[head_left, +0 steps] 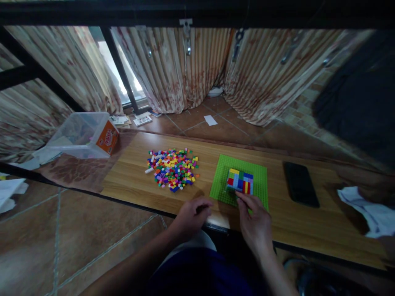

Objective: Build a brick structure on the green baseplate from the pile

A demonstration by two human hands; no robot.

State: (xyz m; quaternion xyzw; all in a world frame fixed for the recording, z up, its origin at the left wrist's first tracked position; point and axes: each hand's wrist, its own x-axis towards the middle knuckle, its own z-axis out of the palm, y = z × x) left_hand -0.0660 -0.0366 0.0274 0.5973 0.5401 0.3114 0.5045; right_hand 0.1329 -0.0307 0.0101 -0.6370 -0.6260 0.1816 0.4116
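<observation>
A block of toy building bricks in yellow, red, blue, green and pale blue stands on a green baseplate. My right hand reaches over the plate's front edge. Its thumb and forefinger are pinched at the front left side of the block; whatever sits between the fingertips is too small to make out. My left hand rests at the table's front edge, left of the plate, with fingers curled in. What it holds, if anything, is hidden. A pile of loose small bricks lies beyond it to the left.
The low wooden table also bears a black phone right of the plate and a white cloth at the far right. A clear plastic box with an orange label stands at the left end. Curtains hang behind.
</observation>
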